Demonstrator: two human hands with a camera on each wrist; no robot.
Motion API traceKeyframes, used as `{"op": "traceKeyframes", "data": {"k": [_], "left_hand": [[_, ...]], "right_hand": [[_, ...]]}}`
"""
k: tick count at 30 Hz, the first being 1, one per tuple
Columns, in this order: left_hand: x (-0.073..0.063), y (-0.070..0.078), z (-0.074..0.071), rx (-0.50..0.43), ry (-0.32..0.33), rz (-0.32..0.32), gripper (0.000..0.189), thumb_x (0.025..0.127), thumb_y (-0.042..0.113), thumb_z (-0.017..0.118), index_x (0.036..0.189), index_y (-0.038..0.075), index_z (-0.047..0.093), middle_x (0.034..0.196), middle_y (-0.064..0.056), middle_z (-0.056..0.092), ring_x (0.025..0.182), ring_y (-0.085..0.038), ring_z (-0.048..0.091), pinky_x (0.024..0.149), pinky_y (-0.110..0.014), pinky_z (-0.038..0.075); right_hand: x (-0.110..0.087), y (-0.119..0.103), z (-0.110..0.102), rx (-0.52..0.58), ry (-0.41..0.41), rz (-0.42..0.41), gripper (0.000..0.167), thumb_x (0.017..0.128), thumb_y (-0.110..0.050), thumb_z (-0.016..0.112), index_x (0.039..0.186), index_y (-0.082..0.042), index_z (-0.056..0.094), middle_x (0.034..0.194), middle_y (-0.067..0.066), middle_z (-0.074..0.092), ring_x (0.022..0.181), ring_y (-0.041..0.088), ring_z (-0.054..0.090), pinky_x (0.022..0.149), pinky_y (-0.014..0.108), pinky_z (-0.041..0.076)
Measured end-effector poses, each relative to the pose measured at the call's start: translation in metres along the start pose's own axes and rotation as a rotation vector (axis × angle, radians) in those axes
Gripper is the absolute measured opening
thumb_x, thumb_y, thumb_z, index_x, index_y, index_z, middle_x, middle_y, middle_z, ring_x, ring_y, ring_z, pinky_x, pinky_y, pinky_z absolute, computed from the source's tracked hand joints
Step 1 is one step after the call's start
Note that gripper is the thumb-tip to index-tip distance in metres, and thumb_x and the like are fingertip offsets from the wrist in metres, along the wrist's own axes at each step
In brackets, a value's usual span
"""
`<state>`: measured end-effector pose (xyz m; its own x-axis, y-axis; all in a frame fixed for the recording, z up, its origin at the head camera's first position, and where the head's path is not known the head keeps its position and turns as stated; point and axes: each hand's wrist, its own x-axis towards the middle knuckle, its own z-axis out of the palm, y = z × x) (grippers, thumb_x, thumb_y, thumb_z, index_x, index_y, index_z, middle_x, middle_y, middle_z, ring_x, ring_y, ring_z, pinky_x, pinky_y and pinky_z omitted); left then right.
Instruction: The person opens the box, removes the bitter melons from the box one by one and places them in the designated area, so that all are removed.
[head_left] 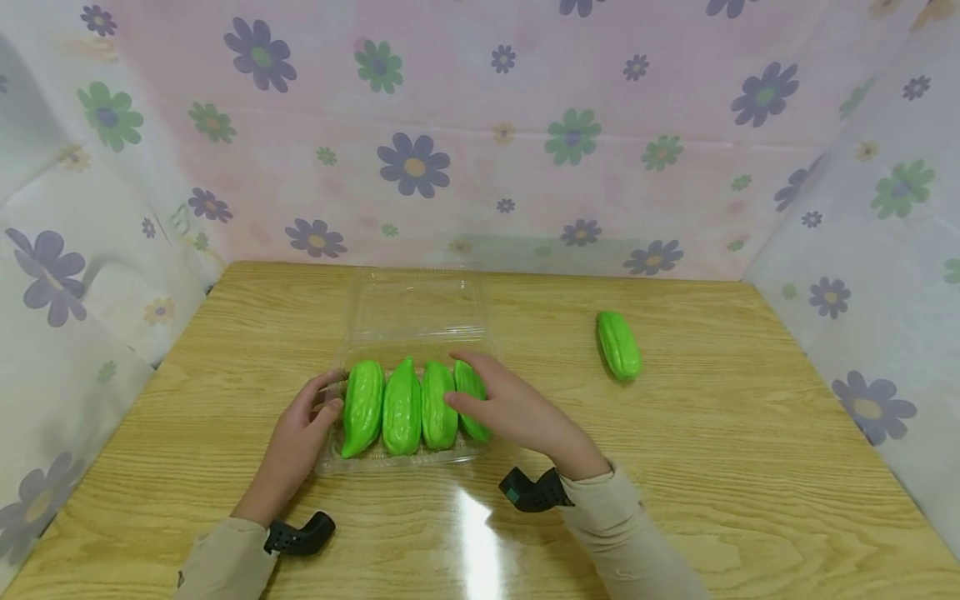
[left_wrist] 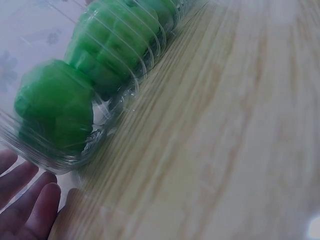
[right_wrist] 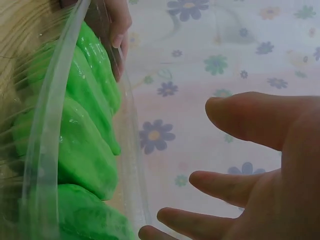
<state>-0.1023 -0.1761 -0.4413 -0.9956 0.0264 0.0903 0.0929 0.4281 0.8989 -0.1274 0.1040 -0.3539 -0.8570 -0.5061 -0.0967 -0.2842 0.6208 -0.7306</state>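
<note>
Fingers of the right hand are spread and free of any hold, over the right end of the clear plastic container; the right wrist view shows a gap between them and its wall. The left hand is at the container's left wall, its fingers loosely bent and grasping nothing; I cannot tell whether the tips touch the plastic.

Four glossy green bitter gourds lie side by side in a row inside the container. The leftmost has its pointed end toward the container's front, the next one its pointed end toward the back, and the rightmost is partly hidden by the right hand. The container's clear lid is folded back behind it. A fifth bitter gourd lies well to the container's right and farther back, on the wood-grain bench.

Beige sleeves and black wrist mounts are in front of the container. Beyond it hangs a flowered curtain.
</note>
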Motion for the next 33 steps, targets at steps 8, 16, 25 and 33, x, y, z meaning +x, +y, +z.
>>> {"op": "traceKeyframes", "data": {"k": [8,16,25,33], "left_hand": [[0.0,-0.002,0.0,-0.009,0.013,0.026,0.04,0.096,0.024,0.042,0.136,0.019,0.036,0.133,-0.01,0.041,0.118,-0.028,0.04,0.09,-0.048,0.035],[-0.002,-0.004,-0.001,0.016,0.022,0.01,0.04,0.095,0.028,0.042,0.134,0.022,0.038,0.13,-0.008,0.044,0.115,-0.025,0.044,0.09,-0.046,0.037],[-0.001,-0.004,-0.001,0.03,0.017,0.018,0.04,0.095,0.03,0.042,0.134,0.022,0.038,0.131,-0.007,0.043,0.115,-0.025,0.043,0.09,-0.046,0.037],[-0.001,-0.002,0.001,0.012,0.011,0.032,0.041,0.095,0.027,0.044,0.135,0.02,0.037,0.131,-0.009,0.043,0.114,-0.027,0.044,0.089,-0.045,0.038]], "right_hand": [[0.0,0.001,0.004,-0.136,0.052,0.047,0.062,0.09,-0.046,0.046,0.141,-0.018,0.027,0.144,0.012,0.023,0.132,0.024,0.018,0.103,0.043,0.023],[0.002,0.0,0.009,-0.214,0.071,0.085,0.06,0.09,-0.044,0.046,0.138,-0.01,0.033,0.138,0.007,0.037,0.125,0.025,0.034,0.1,0.039,0.029],[0.006,-0.005,0.017,-0.241,0.087,0.027,0.06,0.09,-0.041,0.049,0.138,-0.009,0.033,0.138,0.007,0.037,0.126,0.026,0.031,0.103,0.042,0.023],[0.007,0.002,0.028,-0.393,0.145,0.067,0.06,0.09,-0.042,0.049,0.138,-0.009,0.033,0.142,0.022,0.02,0.127,0.038,0.024,0.098,0.047,0.03]]}}
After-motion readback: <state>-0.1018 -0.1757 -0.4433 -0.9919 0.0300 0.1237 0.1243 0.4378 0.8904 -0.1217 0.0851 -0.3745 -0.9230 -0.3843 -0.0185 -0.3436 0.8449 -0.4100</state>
